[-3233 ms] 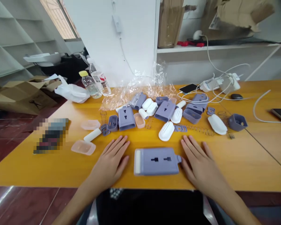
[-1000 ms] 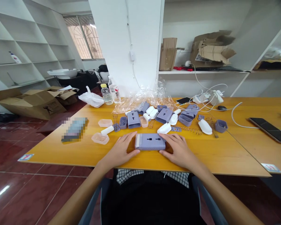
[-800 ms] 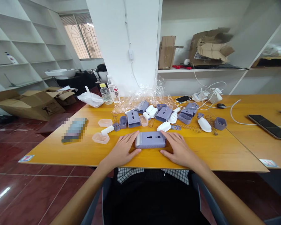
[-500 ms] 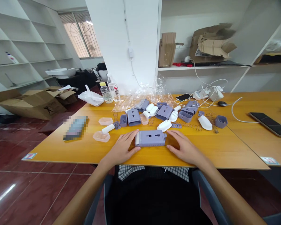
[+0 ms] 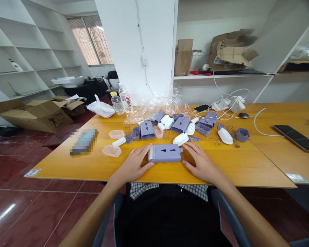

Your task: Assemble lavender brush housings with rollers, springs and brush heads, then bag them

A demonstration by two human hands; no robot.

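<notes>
A lavender plastic multi-socket housing (image 5: 165,153) lies flat on the yellow wooden table (image 5: 67,168), its white end to the left. My left hand (image 5: 132,165) rests on the table at its left end, fingers spread and close to the white end. My right hand (image 5: 200,164) lies at its right end, fingertips beside the casing. Neither hand grips it. Nearest my left hand are a pink translucent tray (image 5: 111,151) and a white cylinder (image 5: 118,142). A white ribbed cover (image 5: 180,139) lies just beyond my right fingers.
Several lavender housings, white covers and coil springs (image 5: 208,139) spread across the table's far half, with crumpled clear plastic (image 5: 157,111) behind them. Cables, phones and bottles stand further back. The table's front edge runs just below my hands.
My right hand has slid off the top of the housing to rest at its right end. The housing and my left hand stay nearly in place, and the view shifts slightly.
</notes>
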